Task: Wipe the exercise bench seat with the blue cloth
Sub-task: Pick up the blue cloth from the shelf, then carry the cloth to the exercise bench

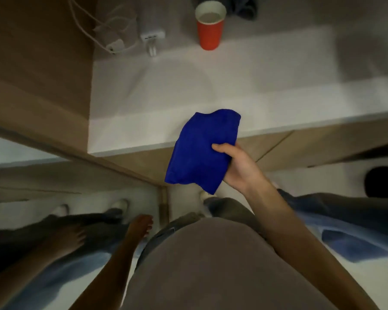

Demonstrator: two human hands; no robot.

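My right hand (240, 168) grips a folded blue cloth (199, 153) by its right side, thumb on top. The cloth hangs in the air just in front of the edge of a white countertop (166, 97). My left hand (140, 225) hangs low beside my body with its fingers loosely apart and nothing in it. No exercise bench seat is in view.
On the counter's far side stand a red paper cup (210, 27) with liquid, a white charger (151, 38) and white cables (103, 34). A brown mirrored panel (43, 74) rises on the left, reflecting my arm and legs. A dark object (382, 182) sits on the floor at right.
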